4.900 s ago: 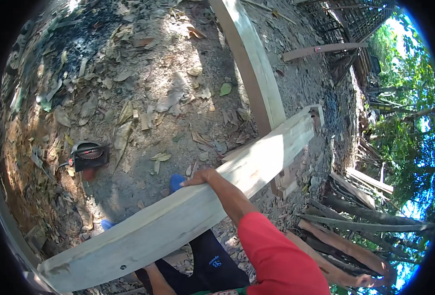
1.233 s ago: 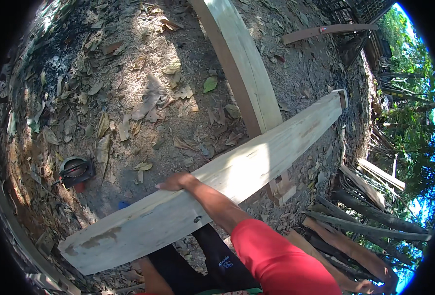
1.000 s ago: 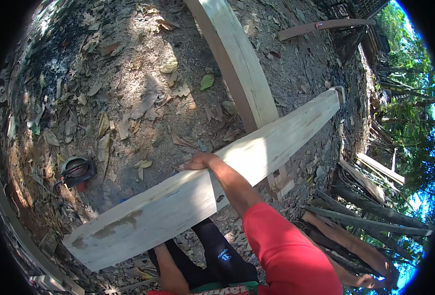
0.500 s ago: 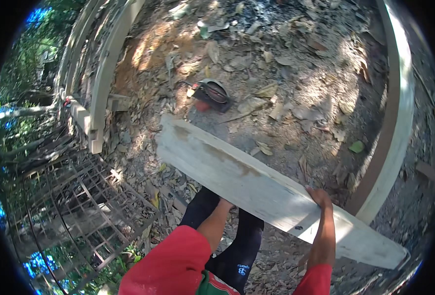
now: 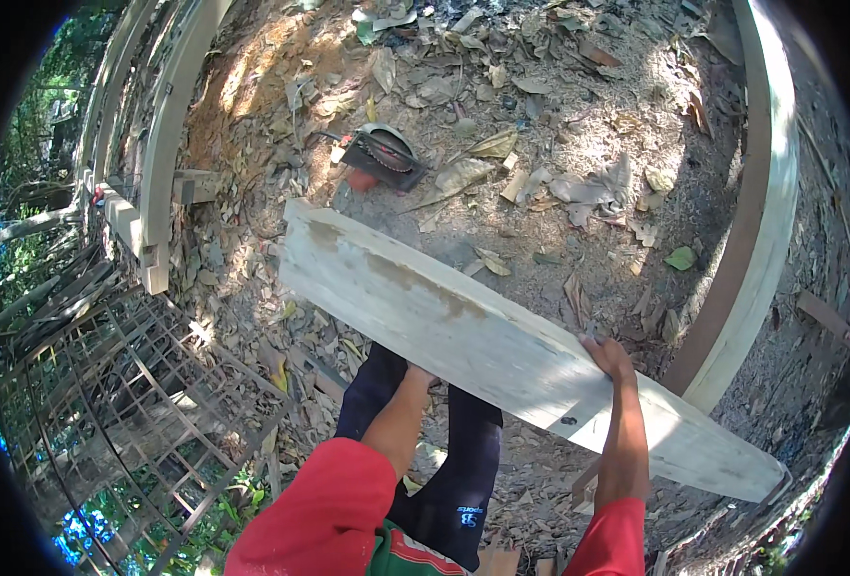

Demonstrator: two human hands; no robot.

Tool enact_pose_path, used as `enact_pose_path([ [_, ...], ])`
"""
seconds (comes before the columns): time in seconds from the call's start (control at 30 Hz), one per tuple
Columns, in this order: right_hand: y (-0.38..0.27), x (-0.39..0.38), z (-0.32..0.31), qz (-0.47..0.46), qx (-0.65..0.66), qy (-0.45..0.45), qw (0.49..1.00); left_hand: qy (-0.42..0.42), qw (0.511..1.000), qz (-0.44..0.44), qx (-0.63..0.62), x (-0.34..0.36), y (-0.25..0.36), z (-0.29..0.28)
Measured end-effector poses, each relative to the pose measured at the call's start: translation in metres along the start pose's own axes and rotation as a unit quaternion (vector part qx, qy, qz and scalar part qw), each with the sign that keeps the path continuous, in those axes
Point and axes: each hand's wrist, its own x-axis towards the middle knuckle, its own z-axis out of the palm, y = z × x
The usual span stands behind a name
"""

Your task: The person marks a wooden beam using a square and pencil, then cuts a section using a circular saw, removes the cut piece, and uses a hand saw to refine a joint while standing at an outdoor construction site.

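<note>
A long pale wooden board (image 5: pixel 425 317) slants across the space before my legs, its left end farther from me and its right end nearer. My right hand (image 5: pixel 612 357) is closed over the board's upper edge, thumb and fingers bent round it. At the lower edge, left of the middle, my left hand (image 5: pixel 419 375) grips the wood; most of its fingers are hidden behind the board. Brown stains mark the upper left part of the face. Beyond the board, a circular saw (image 5: pixel 384 156) with a dark base plate and a reddish body lies on the ground.
At the right a thick squared beam (image 5: pixel 756 240) runs away from me, its near end by the board. More timber (image 5: pixel 170 125) stands at the far left. A rusty wire-mesh panel (image 5: pixel 146 403) lies to my left. Dry leaves and sawdust cover the ground.
The whole view has shifted a little, so everything sits slightly higher and farther left. Both hands keep their places on the board, which hardly moves against the ground.
</note>
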Motion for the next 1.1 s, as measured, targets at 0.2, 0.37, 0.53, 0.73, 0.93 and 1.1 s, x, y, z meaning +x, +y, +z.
enact_pose_path([
  [0.2, 0.021, -0.027, -0.019, -0.052, 0.088, 0.132, 0.986, -0.009, 0.998, -0.003, 0.056, -0.003, 0.011, 0.001],
  [0.37, 0.102, -0.079, -0.029, -0.065, 0.046, 0.501, 0.862, -0.029, 0.993, 0.005, 0.116, 0.014, 0.026, 0.01],
  [0.53, 0.236, -0.147, 0.013, 0.239, 0.057, 0.6, 0.761, -0.054, 0.982, 0.003, 0.182, 0.033, 0.031, 0.045],
  [0.73, 0.297, -0.157, 0.088, 0.431, 0.242, 0.521, 0.696, -0.083, 0.964, 0.006, 0.252, 0.06, 0.047, 0.084],
  [0.93, 0.277, -0.145, 0.081, 0.466, 0.264, 0.489, 0.688, -0.132, 0.931, 0.039, 0.337, 0.096, 0.073, 0.14],
  [1.1, 0.263, -0.138, 0.072, 0.464, 0.337, 0.484, 0.66, -0.138, 0.935, 0.031, 0.325, 0.132, 0.088, 0.215],
])
